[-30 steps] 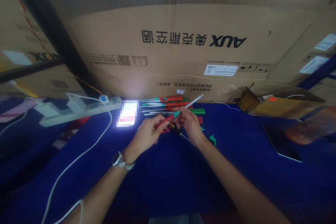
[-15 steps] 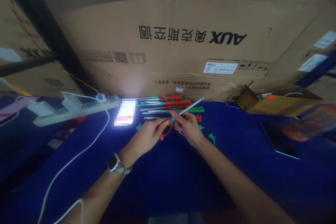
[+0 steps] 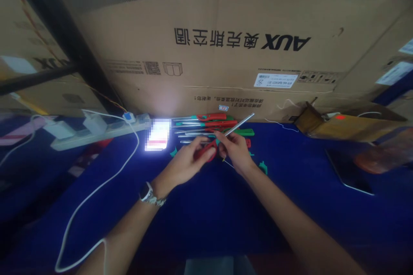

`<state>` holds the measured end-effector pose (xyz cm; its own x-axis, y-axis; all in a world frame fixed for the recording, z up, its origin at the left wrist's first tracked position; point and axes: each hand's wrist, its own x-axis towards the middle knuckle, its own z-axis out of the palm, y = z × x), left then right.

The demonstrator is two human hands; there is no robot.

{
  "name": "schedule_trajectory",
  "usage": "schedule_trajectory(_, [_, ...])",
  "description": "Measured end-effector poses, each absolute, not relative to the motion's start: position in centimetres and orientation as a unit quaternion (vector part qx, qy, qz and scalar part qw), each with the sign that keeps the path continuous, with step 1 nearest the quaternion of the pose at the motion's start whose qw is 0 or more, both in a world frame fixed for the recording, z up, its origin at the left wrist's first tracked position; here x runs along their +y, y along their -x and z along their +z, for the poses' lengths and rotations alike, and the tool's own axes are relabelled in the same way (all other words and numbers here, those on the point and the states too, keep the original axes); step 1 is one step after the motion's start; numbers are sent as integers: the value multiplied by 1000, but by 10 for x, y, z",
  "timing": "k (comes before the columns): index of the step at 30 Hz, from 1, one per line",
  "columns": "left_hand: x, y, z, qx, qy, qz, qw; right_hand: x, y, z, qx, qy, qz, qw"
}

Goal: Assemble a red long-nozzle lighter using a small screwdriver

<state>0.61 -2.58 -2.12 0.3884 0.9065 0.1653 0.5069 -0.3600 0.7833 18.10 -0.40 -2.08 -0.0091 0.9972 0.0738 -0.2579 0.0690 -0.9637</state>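
A long-nosed gas lighter with a red handle [image 3: 206,151] and a silver tube [image 3: 240,123] is held between both hands, its tube slanting up to the right. My left hand [image 3: 183,163] is closed round the red handle, thumb on top. Fingers of my right hand [image 3: 237,150] pinch the lighter where the tube meets the handle. Just behind lie several more lighters, among them a red one [image 3: 211,117] and a green one [image 3: 243,132]. Small green plastic pieces [image 3: 263,166] rest near my hands. A thin wire with a yellow end [image 3: 223,160] shows below my right hand.
A large cardboard box [image 3: 200,68] stands upright behind the blue tabletop [image 3: 206,215]. To the left are a power strip [image 3: 71,139], a white cable [image 3: 93,191] and a glowing, blurred-out rectangle [image 3: 158,134]. A dark flat device [image 3: 346,174] and an open carton [image 3: 348,128] are at right.
My left hand has shifted its hold and now wraps further round the red handle, whose loop showed before. My right hand keeps its pinch. The whole view has shifted slightly.
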Motion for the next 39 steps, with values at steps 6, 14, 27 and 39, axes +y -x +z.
schedule_trajectory(6, [-37,-8,-19,476,-841,215,139,-1,-180,-25,-417,433,511,615])
schedule_trajectory(14, [-43,-14,-22,421,-832,232,278,1,-172,-31,-418,419,472,653])
schedule_trajectory(27, [-29,-20,-29,437,-745,321,390,-1,-181,-18,-464,411,538,571])
schedule_trajectory(39, [-28,-30,-30,442,-665,376,469,-10,-170,-29,-505,398,523,560])
